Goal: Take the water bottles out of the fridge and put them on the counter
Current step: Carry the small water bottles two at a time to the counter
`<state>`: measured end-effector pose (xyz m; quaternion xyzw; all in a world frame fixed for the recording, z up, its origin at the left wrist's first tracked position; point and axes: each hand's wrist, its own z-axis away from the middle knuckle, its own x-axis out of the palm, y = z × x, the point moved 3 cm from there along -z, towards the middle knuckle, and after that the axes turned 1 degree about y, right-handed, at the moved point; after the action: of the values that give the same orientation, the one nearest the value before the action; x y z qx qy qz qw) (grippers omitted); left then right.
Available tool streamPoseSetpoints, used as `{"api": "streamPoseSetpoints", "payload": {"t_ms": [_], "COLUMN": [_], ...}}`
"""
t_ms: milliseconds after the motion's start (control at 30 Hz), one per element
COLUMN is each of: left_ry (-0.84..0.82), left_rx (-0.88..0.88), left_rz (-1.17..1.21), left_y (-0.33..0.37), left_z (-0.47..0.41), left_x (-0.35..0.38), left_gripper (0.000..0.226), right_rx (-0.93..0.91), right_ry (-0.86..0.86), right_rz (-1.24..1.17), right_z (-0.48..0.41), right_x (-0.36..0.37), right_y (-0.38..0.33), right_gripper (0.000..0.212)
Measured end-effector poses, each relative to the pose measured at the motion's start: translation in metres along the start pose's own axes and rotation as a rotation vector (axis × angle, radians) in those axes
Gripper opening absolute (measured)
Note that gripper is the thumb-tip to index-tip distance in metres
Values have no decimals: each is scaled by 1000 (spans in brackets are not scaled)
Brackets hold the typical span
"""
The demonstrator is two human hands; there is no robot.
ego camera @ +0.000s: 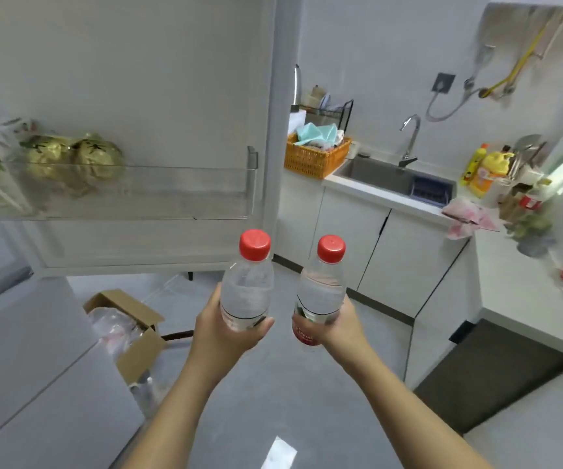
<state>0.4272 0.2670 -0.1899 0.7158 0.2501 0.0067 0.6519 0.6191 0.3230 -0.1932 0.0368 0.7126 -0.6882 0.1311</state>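
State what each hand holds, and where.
The left hand grips the left water bottle round its lower body; the right hand grips the right water bottle likewise.

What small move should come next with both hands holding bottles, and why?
Probably turn right toward the white counter: the left hand grips one clear plastic red-capped water bottle, the right hand a second red-capped bottle, both upright over the grey floor.

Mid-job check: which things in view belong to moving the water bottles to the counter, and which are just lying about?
Job: clear red-capped plastic water bottle in left hand; matching bottle in right hand; white counter; open white fridge door.
Lying about: orange woven basket; brown cardboard box on floor; pink cloth; yellow plastic bottles; gold-wrapped balls in door shelf.
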Motion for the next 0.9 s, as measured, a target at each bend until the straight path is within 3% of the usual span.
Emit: {"api": "streamPoseSetpoints", "payload": {"t_ms": [333,533,700,900], "left_ry": [-205,-353,-428,-527], "left_rx": [41,75,43,74], "left_rz": [94,114,127,168], "left_y": [27,32,30,49], "left_z": [-44,-96,-123,-129], "left_x": [83,131,176,225], "left_gripper": [51,58,50,48], "right_rx": [53,66,70,86], "right_ry": [251,368,476,586], "right_rz": [35,10,-18,-55], "right_z": [-32,-63,-72,-72], "right_x": [-77,-111,-142,-184], "right_y": [25,35,48,64], "right_gripper": [46,59,74,59]}}
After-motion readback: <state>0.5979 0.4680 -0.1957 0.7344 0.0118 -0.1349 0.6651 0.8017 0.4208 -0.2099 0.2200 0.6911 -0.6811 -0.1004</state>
